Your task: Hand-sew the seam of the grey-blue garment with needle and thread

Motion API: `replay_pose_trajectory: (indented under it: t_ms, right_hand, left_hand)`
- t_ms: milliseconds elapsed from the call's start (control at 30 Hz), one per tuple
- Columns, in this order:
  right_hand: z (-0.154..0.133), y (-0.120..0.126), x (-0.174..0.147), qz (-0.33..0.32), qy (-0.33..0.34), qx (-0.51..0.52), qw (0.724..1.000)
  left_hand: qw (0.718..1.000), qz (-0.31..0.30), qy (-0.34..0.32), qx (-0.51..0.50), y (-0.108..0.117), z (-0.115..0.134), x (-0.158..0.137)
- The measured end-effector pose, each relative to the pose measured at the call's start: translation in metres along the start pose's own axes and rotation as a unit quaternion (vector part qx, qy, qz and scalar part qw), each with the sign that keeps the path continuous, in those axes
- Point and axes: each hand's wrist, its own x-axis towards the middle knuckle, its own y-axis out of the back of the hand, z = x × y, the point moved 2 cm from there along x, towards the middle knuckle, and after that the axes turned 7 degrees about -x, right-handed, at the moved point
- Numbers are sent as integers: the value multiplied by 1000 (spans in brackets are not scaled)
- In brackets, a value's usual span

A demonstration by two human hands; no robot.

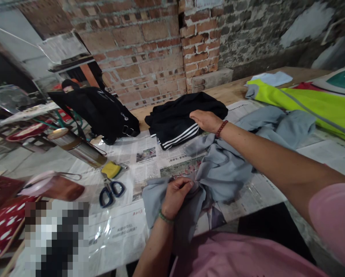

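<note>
Grey cloth lies bunched on the newspaper in front of me. My left hand, wearing a green bead bracelet, is closed in a pinch on a fold of this cloth. My right hand, with a red-brown bead bracelet, is raised farther forward, in front of a folded black garment with white stripes. Its fingertips are pressed together; whatever they hold is too small to name. A faint thin line, perhaps thread, seems to run between the hands.
Left of the cloth are blue-handled scissors, a yellow sponge-like block, a steel flask and a lidded cup. A black bag stands behind. On the right lie a neon-yellow garment and an iron.
</note>
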Motion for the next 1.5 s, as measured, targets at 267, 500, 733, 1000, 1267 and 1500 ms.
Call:
replay_pose_trajectory:
  t_ms: [267, 500, 733, 1000, 1267, 1500]
  right_hand:
    - [-23, 13, -3, 7, -69, 103, 992]
    - [-112, -2, -100, -110, -329, 466, 814]
    - [-93, -12, -158, -59, -425, 510, 746]
    - [-84, -10, -155, -39, -454, 522, 721]
    - [-82, -11, -154, -53, -458, 541, 703]
    - [-82, -13, -155, -57, -452, 550, 699]
  left_hand:
    - [1000, 5, 5, 0, -1, 2, -1]
    - [999, -7, -27, 20, 1, -5, 1]
    - [937, -41, -131, 321, -15, 4, 0]
    - [797, -38, -57, 601, 42, 46, -3]
    - [961, -55, 54, 266, 117, 56, -2]
    - [832, 46, -11, 553, 114, 72, 6]
